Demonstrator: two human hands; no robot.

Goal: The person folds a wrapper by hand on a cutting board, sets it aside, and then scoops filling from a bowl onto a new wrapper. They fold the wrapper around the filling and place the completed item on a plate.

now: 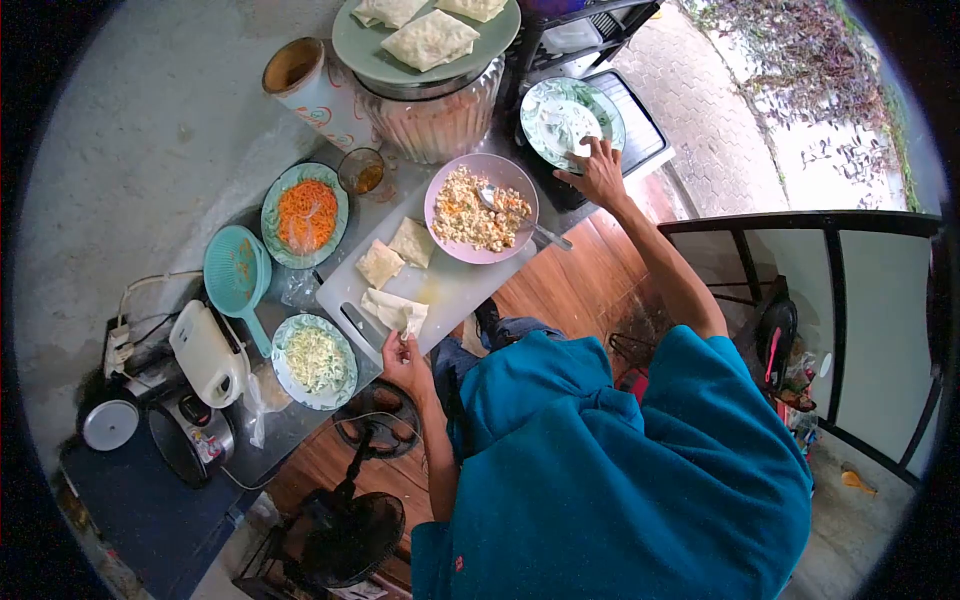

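My left hand (407, 368) is closed on the near corner of a partly folded wrapper (385, 310), which lies on the white cutting board (440, 285). Beside it on the board are two folded, filled parcels, one of them this pale parcel (410, 243). My right hand (597, 175) reaches over a green-patterned plate (545, 105) with some white substance on it. Its fingers are apart and bent down at the plate; their tips seem to touch it. Between my hands, a pink bowl (446, 175) holds a crumbly filling and a metal spoon (545, 235).
Shredded carrot (306, 213) and shredded cabbage (316, 358) fill two plates on the left. A teal strainer (235, 270), a glass (362, 172) and a white appliance (205, 355) stand nearby. More parcels lie on a green plate (375, 62) atop a large jar (435, 115). A fan (345, 535) stands below.
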